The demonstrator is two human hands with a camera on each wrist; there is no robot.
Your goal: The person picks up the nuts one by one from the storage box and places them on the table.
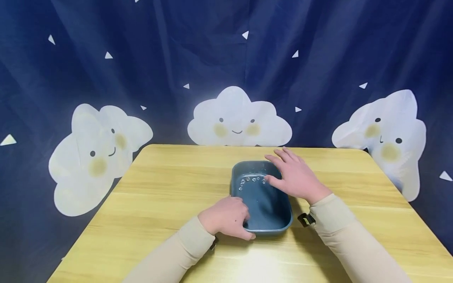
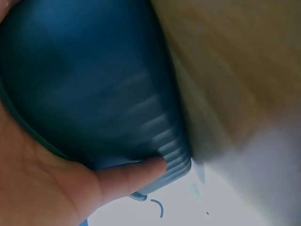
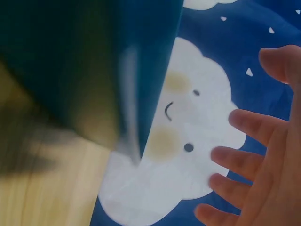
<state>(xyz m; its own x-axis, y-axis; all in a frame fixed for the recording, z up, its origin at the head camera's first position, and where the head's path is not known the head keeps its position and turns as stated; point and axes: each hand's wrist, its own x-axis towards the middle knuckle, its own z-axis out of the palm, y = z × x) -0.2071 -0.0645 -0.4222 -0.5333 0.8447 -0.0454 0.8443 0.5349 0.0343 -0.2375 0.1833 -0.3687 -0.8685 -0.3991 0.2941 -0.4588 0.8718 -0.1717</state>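
Note:
A dark blue-grey rectangular plastic bin (image 1: 263, 212) with rounded corners is at the middle of the wooden table. Several small, clear, shiny round pieces (image 1: 254, 179) lie along the far and left edges of its floor. My left hand (image 1: 228, 216) grips the bin's near left corner, fingers over the rim and thumb along the outside wall; the left wrist view shows that thumb (image 2: 131, 179) against the ribbed side. Over the far right part of the bin hovers my right hand (image 1: 295, 175), its fingers spread and holding nothing. In the right wrist view, its fingers (image 3: 240, 160) stand apart from the bin wall (image 3: 160, 94).
The light wooden table (image 1: 170, 177) extends around the bin on all sides. Behind it hangs a dark blue curtain (image 1: 212, 51) printed with white clouds and small triangles. Dark wrist devices (image 1: 306, 219) show at the sleeve cuffs.

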